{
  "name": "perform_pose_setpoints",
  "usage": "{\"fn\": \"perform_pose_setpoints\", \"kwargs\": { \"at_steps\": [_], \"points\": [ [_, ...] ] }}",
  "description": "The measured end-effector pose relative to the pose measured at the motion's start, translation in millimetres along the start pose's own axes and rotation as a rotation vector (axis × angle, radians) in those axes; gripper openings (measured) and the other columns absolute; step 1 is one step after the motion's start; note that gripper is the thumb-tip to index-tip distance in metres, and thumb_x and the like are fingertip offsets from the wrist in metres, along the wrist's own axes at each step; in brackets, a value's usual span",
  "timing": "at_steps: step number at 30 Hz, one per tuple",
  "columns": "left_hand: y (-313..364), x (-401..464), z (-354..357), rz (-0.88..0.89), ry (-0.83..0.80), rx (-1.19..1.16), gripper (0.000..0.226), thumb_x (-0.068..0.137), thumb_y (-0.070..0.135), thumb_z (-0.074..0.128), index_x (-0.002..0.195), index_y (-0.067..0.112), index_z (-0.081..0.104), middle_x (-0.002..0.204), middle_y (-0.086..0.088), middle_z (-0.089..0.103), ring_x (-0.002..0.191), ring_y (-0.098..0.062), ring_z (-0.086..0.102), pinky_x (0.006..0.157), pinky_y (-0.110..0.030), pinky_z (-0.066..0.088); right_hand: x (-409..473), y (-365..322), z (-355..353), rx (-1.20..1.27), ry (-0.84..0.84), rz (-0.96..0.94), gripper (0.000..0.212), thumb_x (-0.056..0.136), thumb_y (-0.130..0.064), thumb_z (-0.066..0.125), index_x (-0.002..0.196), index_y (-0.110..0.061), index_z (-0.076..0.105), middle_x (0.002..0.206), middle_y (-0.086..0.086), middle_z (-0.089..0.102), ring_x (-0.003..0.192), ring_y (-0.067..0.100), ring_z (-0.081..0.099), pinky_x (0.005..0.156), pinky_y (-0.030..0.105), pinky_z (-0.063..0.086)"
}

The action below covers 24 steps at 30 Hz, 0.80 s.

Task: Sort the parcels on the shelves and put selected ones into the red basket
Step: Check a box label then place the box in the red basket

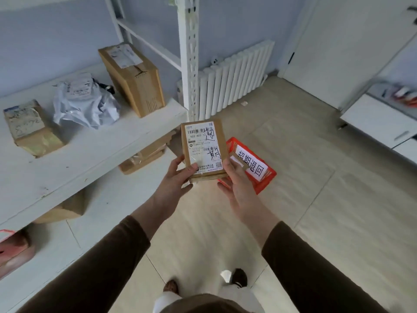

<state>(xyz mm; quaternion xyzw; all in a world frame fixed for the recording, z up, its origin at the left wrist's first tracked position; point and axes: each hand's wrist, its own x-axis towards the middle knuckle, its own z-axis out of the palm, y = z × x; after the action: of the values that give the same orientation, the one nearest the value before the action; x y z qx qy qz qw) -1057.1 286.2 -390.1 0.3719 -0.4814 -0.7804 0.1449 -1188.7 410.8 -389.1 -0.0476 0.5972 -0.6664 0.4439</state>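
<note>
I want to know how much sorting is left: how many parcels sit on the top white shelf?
3 on the shelf: a small taped box at left, a crumpled grey poly bag in the middle, a tall cardboard box at right. More may lie beyond the frame's left edge.

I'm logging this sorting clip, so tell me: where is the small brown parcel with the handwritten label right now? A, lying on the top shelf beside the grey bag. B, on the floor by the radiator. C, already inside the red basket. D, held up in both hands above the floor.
D: the small brown parcel is gripped at its lower corners by the left hand and right hand, in front of the red basket, not in it.
</note>
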Motion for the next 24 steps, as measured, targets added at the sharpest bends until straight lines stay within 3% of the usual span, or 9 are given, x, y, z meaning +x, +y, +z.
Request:
{"fn": "perform_pose_setpoints", "kwargs": {
  "at_steps": [7,12,17,20,24],
  "points": [
    [-45.4,67.6,114.2,-0.088,0.013,0.026,0.055,0.095,0.032,0.073,0.145,0.035,0.05,0.131,0.0,0.073,0.125,-0.02,0.064,0.114,-0.042,0.043,39.4,-23.4,-129.0,-0.053,0.016,0.062,0.061,0.083,-0.059,0.075,0.138,-0.038,0.059,0.132,-0.009,0.071,0.136,0.023,0.056,0.12,0.054,0.035],
    [-79.5,112.4,197.2,-0.159,0.05,0.009,0.056,0.093,0.033,0.076,0.143,0.028,0.052,0.122,0.001,0.074,0.11,-0.014,0.068,0.114,-0.042,0.044,84.8,-55.8,-224.4,-0.13,0.029,0.138,0.036,0.102,-0.031,0.062,0.137,-0.02,0.06,0.131,-0.002,0.072,0.122,0.015,0.066,0.109,0.035,0.048],
    [-100.3,157.8,238.4,-0.225,0.07,-0.024,0.058,0.092,0.033,0.077,0.142,0.026,0.05,0.119,0.002,0.076,0.104,-0.013,0.069,0.113,-0.041,0.044,142.3,-70.5,-271.3,-0.162,0.056,0.229,0.04,0.1,-0.032,0.065,0.133,-0.011,0.055,0.127,0.007,0.073,0.122,0.022,0.067,0.116,0.047,0.043],
    [-106.4,192.7,246.7,-0.244,0.096,-0.043,0.058,0.092,0.034,0.077,0.144,0.028,0.05,0.121,0.003,0.075,0.105,-0.013,0.07,0.114,-0.042,0.044,181.1,-77.8,-281.9,-0.19,0.042,0.267,0.039,0.1,-0.031,0.066,0.131,-0.012,0.054,0.128,0.009,0.071,0.123,0.023,0.066,0.115,0.046,0.045],
    [-111.5,238.0,261.4,-0.287,0.106,-0.047,0.06,0.094,0.029,0.074,0.148,0.028,0.047,0.119,0.007,0.075,0.1,-0.008,0.072,0.098,-0.032,0.047,226.5,-85.9,-298.3,-0.223,0.009,0.281,0.043,0.1,-0.027,0.065,0.139,-0.02,0.051,0.131,0.007,0.07,0.12,0.022,0.067,0.092,0.031,0.054]
  ]
}}
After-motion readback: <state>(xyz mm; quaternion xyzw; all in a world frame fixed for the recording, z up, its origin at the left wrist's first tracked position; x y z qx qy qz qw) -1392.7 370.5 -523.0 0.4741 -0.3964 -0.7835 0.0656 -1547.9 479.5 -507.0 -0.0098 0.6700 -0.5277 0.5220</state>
